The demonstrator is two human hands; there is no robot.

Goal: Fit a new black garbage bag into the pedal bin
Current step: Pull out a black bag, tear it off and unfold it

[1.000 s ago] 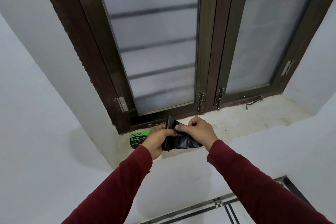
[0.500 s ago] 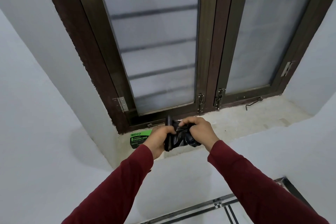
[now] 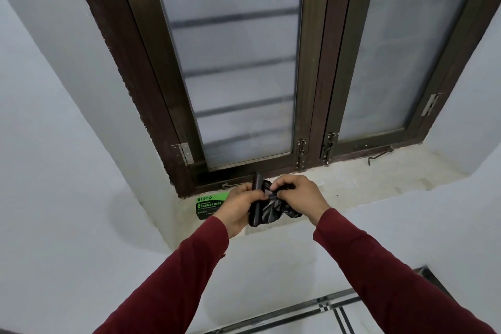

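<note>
A roll of black garbage bags [image 3: 257,207] stands upright in my left hand [image 3: 238,209], which grips it around the middle. My right hand [image 3: 301,194] pinches the loose, crumpled end of the black bag [image 3: 279,210] that hangs off the roll to the right. Both hands are held over the window sill [image 3: 379,173]. A green and black garbage bag box [image 3: 207,205] lies on the sill just left of my left hand, partly hidden by it. The pedal bin is not in view.
A dark brown window frame [image 3: 315,62] with frosted panes rises right behind the hands. A metal hook latch [image 3: 379,154] lies on the sill at the right. White walls enclose the recess. Tiled floor with dark lines [image 3: 333,306] shows at the bottom right.
My right hand has gathered the flat loose bag end into a crumpled bunch beside the roll. Both hands stay in about the same place over the sill.
</note>
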